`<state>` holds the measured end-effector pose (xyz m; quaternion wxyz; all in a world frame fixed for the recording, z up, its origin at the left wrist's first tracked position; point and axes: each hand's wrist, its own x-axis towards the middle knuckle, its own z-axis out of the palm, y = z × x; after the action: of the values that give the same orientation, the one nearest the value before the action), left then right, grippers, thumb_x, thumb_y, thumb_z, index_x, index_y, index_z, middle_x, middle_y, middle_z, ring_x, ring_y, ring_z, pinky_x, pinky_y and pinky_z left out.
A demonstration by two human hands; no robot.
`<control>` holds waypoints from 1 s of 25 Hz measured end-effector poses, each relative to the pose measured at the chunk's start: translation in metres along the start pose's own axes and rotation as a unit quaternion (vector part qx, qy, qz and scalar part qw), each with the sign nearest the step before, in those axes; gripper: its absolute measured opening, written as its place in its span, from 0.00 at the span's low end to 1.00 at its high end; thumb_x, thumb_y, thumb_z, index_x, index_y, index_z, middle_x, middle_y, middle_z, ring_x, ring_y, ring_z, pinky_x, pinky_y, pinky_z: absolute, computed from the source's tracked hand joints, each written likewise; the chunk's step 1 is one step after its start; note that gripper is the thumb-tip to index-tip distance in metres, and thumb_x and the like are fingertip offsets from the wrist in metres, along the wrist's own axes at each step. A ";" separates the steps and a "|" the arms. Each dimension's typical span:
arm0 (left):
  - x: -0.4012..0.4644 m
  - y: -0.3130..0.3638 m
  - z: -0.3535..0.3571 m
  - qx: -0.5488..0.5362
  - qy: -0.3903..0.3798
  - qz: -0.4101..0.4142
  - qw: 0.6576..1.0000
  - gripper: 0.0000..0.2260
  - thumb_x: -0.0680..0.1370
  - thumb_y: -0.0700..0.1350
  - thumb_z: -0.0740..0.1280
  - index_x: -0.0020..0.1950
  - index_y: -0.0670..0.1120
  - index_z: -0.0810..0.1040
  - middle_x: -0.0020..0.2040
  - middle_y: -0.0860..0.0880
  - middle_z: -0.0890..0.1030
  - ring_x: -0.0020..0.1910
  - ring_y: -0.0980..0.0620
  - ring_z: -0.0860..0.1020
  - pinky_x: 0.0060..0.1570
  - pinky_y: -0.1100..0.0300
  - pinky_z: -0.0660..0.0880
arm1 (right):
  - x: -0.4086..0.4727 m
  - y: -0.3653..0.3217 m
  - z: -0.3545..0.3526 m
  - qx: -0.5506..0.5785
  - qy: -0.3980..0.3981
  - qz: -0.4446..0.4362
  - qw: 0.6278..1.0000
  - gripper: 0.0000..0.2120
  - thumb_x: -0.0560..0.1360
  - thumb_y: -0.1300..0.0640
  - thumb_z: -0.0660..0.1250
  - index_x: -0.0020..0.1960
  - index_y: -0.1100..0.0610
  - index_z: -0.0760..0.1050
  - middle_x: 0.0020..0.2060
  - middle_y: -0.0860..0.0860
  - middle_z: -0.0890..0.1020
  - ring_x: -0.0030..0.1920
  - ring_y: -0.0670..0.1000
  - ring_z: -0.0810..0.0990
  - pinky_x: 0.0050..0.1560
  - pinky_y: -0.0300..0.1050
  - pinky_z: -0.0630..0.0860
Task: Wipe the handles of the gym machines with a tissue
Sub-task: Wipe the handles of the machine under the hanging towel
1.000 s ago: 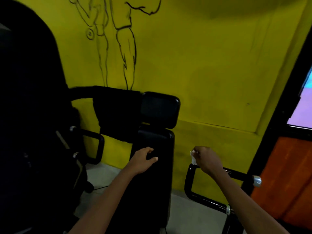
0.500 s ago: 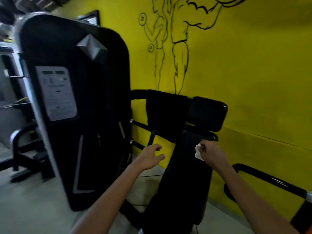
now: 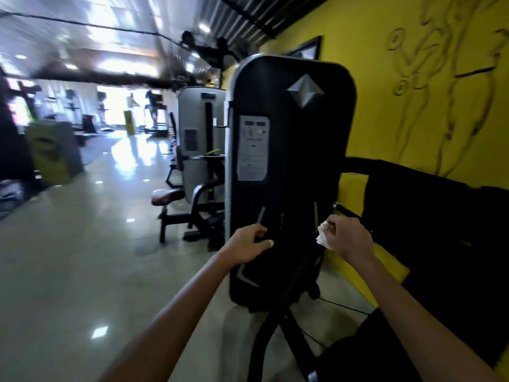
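Note:
My right hand [image 3: 348, 238] pinches a crumpled white tissue [image 3: 322, 238], held in the air in front of the black gym machine's tall shroud [image 3: 292, 161]. A thin black handle bar [image 3: 347, 211] of the machine shows just behind that hand, and the hand is not on it. My left hand [image 3: 249, 244] hangs in the air before the shroud's lower part with its fingers loosely curled, holding nothing. The machine's black padded seat [image 3: 429, 216] lies to the right along the yellow wall.
A grey weight machine [image 3: 201, 142] with a brown seat [image 3: 166, 195] stands further along the yellow wall [image 3: 413, 78]. A shiny tiled floor [image 3: 82, 257] stretches to the left. Blurred gym equipment stands at the far left and back.
The view has swung left, from the padded seat and right handle to the machine's shroud and the gym hall. Both hands moved along, the right still pinching the tissue.

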<state>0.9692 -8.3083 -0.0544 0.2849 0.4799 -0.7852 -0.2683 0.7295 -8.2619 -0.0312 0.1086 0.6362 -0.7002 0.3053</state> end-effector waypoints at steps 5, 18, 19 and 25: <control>-0.062 -0.029 -0.040 0.026 0.115 -0.097 0.988 0.18 0.76 0.47 0.69 0.64 0.41 0.75 0.58 0.45 0.79 0.59 0.46 0.77 0.58 0.58 0.71 | -0.001 -0.073 0.025 0.077 -0.058 -0.079 0.992 0.12 0.76 0.51 0.62 0.39 0.58 0.74 0.33 0.51 0.78 0.35 0.53 0.77 0.30 0.42 0.67; -0.224 -0.088 -0.157 0.068 0.255 -0.236 0.935 0.21 0.76 0.50 0.69 0.67 0.44 0.74 0.63 0.47 0.78 0.60 0.51 0.76 0.55 0.62 0.70 | -0.037 -0.258 0.069 0.193 -0.091 -0.250 0.944 0.10 0.74 0.50 0.62 0.42 0.56 0.76 0.41 0.54 0.82 0.47 0.59 0.80 0.38 0.45 0.71; -0.230 -0.094 -0.162 0.064 0.261 -0.237 0.933 0.21 0.76 0.50 0.69 0.67 0.44 0.74 0.62 0.47 0.78 0.59 0.51 0.76 0.55 0.62 0.70 | -0.040 -0.270 0.072 0.193 -0.093 -0.257 0.942 0.11 0.74 0.50 0.62 0.41 0.56 0.75 0.41 0.54 0.82 0.46 0.59 0.80 0.38 0.45 0.70; -0.248 -0.147 -0.202 0.058 0.240 -0.219 0.944 0.20 0.76 0.49 0.69 0.66 0.44 0.74 0.62 0.47 0.78 0.59 0.51 0.76 0.57 0.61 0.70 | -0.054 -0.333 0.096 0.196 -0.095 -0.231 0.948 0.09 0.74 0.50 0.63 0.39 0.55 0.74 0.39 0.53 0.82 0.42 0.58 0.81 0.37 0.45 0.72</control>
<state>1.2934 -8.1711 -0.0639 0.3710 0.7058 -0.5835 -0.1543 1.0803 -8.2730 -0.0399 -0.0177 0.8156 -0.4672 0.3408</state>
